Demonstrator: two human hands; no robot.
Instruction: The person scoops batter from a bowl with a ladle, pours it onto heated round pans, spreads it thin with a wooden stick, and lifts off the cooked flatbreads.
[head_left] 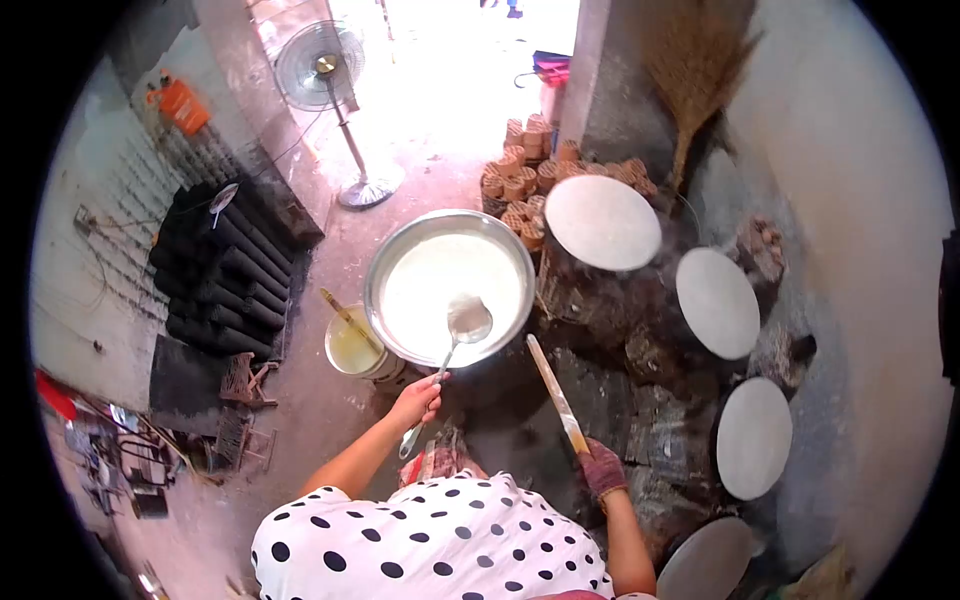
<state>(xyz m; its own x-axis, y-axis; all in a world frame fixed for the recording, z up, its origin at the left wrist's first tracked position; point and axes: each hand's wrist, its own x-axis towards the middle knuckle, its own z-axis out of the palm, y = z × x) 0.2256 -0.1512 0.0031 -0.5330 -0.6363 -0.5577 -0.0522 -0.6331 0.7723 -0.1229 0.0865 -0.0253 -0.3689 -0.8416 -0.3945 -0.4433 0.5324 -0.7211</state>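
My left hand (416,402) grips the handle of a metal ladle (470,320). The ladle's bowl is over the white liquid (435,275) in a large metal basin (376,300); whether it dips in is unclear. On the right, my other hand, my right hand (602,470), wears a dark reddish glove and is closed around a long flat wooden stick (555,388). The stick slants up and left, its tip just beside the basin's lower right rim. Several pale round flat surfaces, one at the top (603,222) and another below it (718,303), curve along my right side.
Left of the basin stands a bucket (335,360) of yellowish liquid with a stick in it. Clay-coloured cylinders (525,185) pile up near the doorway. A standing fan (350,140), stacked black cylinders (225,265) and a straw broom (695,70) are farther out.
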